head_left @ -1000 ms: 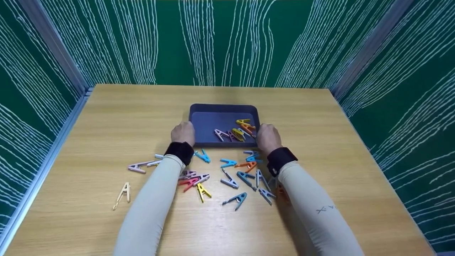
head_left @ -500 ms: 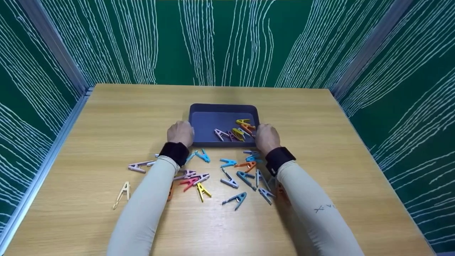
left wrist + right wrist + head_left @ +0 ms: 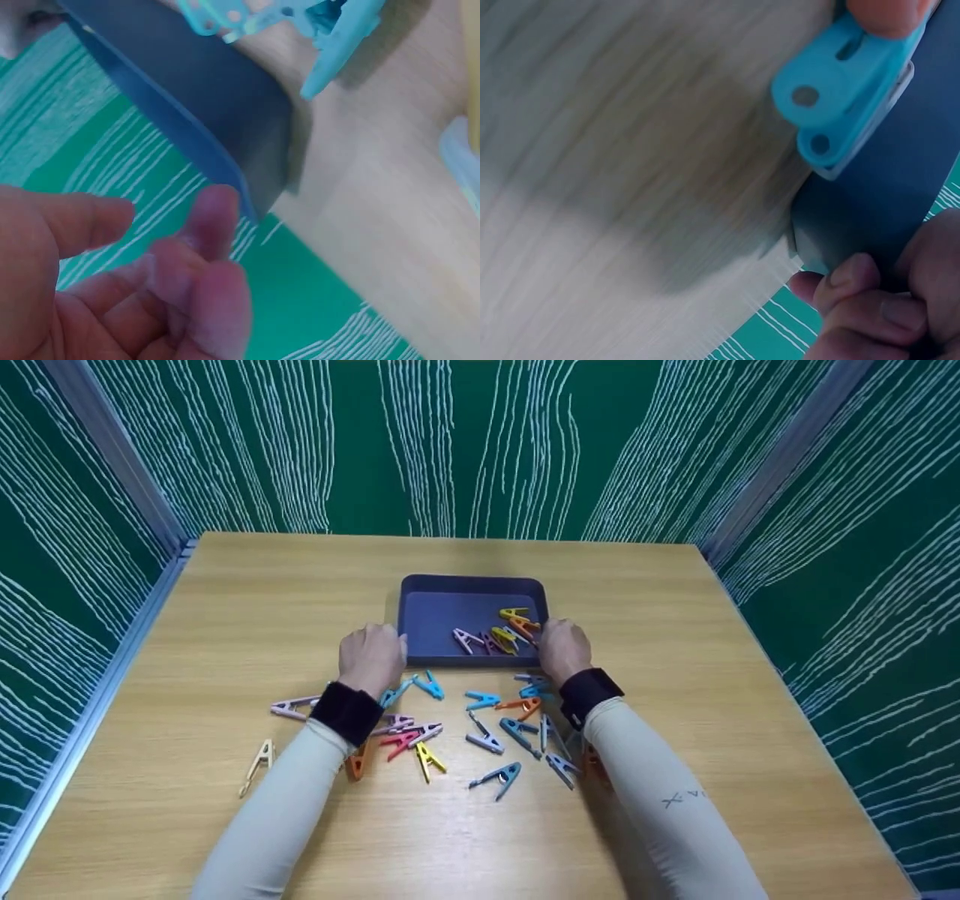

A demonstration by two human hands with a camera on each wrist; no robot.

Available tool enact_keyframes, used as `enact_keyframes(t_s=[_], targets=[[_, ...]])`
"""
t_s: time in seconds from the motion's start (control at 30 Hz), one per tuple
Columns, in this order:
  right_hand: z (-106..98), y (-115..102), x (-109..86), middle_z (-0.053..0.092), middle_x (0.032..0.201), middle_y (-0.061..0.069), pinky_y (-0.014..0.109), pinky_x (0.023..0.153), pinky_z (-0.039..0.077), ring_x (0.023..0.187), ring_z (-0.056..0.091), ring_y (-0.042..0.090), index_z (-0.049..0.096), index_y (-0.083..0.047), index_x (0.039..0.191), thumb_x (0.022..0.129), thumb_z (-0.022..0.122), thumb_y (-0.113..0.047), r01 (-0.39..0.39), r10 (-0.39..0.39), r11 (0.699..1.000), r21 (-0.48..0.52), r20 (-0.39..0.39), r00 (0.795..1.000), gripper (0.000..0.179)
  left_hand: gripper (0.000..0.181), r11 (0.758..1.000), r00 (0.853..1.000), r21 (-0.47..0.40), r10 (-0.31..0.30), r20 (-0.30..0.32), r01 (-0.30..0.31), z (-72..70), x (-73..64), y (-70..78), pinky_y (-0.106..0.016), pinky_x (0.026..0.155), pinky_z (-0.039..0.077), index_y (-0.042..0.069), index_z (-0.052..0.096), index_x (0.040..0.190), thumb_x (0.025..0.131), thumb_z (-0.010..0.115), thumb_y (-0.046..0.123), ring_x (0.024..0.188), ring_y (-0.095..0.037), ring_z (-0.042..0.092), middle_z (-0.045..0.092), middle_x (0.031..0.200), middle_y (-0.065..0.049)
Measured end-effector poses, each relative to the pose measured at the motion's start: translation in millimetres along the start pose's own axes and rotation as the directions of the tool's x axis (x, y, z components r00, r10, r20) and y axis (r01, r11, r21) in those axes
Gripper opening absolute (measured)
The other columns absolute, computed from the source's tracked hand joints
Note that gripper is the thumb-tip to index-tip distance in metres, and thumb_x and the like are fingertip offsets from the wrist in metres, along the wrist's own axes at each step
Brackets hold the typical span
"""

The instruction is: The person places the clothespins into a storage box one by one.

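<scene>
A dark rectangular tray (image 3: 439,619) lies on the table with several clothespins (image 3: 502,639) in its right half. My right hand (image 3: 565,649) grips the tray's right side; the right wrist view shows curled fingers (image 3: 870,304) at its corner. Beside the left wall is my left hand (image 3: 371,658). In the left wrist view its thumb (image 3: 97,221) and loosely bent fingers stand apart, just off the tray's corner, with nothing between them. Light blue clothespins (image 3: 429,685) lie close to the tray's near edge, and one blue clothespin (image 3: 832,90) shows large in the right wrist view.
Several more clothespins lie scattered on the wooden table (image 3: 480,847) between the forearms, among them a yellow one (image 3: 429,760) and a teal one (image 3: 501,778). A cream clothespin (image 3: 259,767) is left of the left sleeve. Green, white-streaked walls (image 3: 360,450) enclose the table.
My left hand has come off the tray's left side and moved left and slightly nearer, uncovering an orange clothespin by the wrist. The right hand and the tray have stayed nearly in place.
</scene>
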State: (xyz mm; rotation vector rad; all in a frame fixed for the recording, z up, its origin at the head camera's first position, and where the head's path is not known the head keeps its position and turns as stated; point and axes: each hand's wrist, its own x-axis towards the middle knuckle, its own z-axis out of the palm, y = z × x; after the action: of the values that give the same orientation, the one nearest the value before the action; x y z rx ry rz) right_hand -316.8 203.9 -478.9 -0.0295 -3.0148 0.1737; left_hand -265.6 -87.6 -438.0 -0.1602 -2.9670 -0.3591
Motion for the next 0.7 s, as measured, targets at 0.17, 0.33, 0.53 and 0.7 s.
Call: enact_keyframes(t_s=[0.17, 0.33, 0.53, 0.7], targets=[[2.2, 0.5, -1.2, 0.065, 0.082, 0.022, 0.044, 0.062, 0.052, 0.073, 0.064, 0.035, 0.067, 0.007, 0.089, 0.088, 0.054, -0.007, 0.032, -0.031, 0.999, 0.019, -0.060, 0.998, 0.018, 0.033, 0.999, 0.999, 0.018, 0.035, -0.007, -0.035, -8.4, -21.2, -9.9, -0.037, 0.048, 0.044, 0.008, 0.053, 0.065, 0.094, 0.052, 0.023, 0.053, -0.022, 0.050, 0.052, 0.060, -0.005], [2.5, 3.9, -1.7, 0.065, 0.082, 0.023, 0.047, 0.063, 0.052, 0.073, 0.064, 0.038, 0.066, 0.007, 0.089, 0.090, 0.052, -0.009, 0.048, -0.046, 0.998, 0.030, -0.079, 0.996, 0.022, 0.011, 0.998, 0.998, 0.003, 0.063, 0.013, -0.063, -15.0, -40.0, -27.9, -0.035, 0.045, 0.043, 0.002, 0.062, 0.083, 0.080, 0.054, -0.006, 0.053, -0.022, 0.050, 0.055, 0.063, -0.008], [3.7, 2.7, 0.4, 0.065, 0.081, 0.022, 0.046, 0.061, 0.051, 0.071, 0.064, 0.036, 0.067, 0.006, 0.089, 0.091, 0.056, -0.014, 0.045, -0.041, 0.998, 0.043, -0.085, 0.996, 0.023, 0.026, 0.999, 0.999, -0.001, 0.041, -0.006, -0.041, -15.3, -53.7, -58.5, -0.040, 0.052, 0.047, 0.000, 0.065, 0.089, 0.072, 0.053, -0.016, 0.064, -0.029, 0.056, 0.063, 0.077, -0.015], [6.3, 1.2, -0.3, 0.065, 0.081, 0.023, 0.046, 0.061, 0.052, 0.071, 0.064, 0.036, 0.066, 0.006, 0.089, 0.090, 0.054, -0.012, 0.052, -0.049, 0.998, 0.036, -0.087, 0.995, 0.021, 0.024, 0.997, 0.996, 0.018, 0.077, 0.035, -0.078, -6.2, -55.4, -83.5, -0.047, 0.065, 0.045, 0.001, 0.067, 0.093, 0.075, 0.058, -0.012, 0.076, -0.035, 0.054, 0.065, 0.086, -0.017]])
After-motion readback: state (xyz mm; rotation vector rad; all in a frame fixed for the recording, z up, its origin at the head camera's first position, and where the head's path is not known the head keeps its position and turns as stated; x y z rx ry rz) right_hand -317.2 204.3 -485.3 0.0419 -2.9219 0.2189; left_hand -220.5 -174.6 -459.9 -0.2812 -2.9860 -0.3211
